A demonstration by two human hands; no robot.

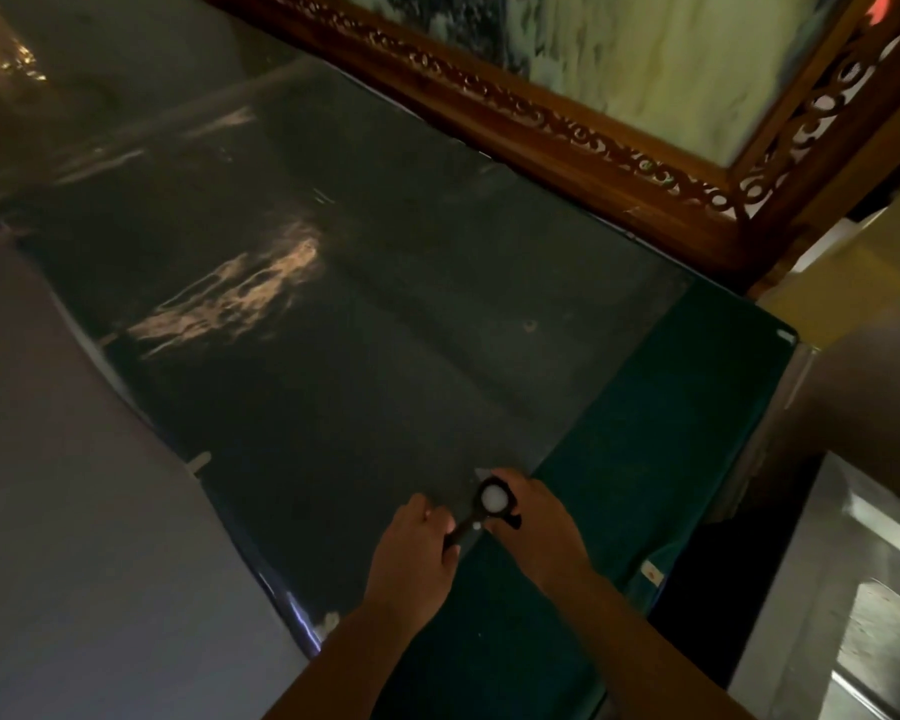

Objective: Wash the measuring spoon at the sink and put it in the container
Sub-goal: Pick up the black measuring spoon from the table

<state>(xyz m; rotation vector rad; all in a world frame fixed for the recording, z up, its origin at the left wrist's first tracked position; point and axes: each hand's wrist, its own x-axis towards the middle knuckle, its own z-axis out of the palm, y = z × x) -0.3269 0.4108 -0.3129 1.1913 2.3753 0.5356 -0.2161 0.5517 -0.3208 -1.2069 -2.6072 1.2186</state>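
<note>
1. Both hands hold the measuring spoon [481,514] above the dark tabletop [333,356]; left hand [417,553] wraps the handle, right hand [536,527] cups the bowl.
2. Its long axis runs seven to one o'clock — bowl away from the person; no sink clearly visible.

Dim room: dark glossy table [385,330] beside a carved wooden frame [567,132].
</note>
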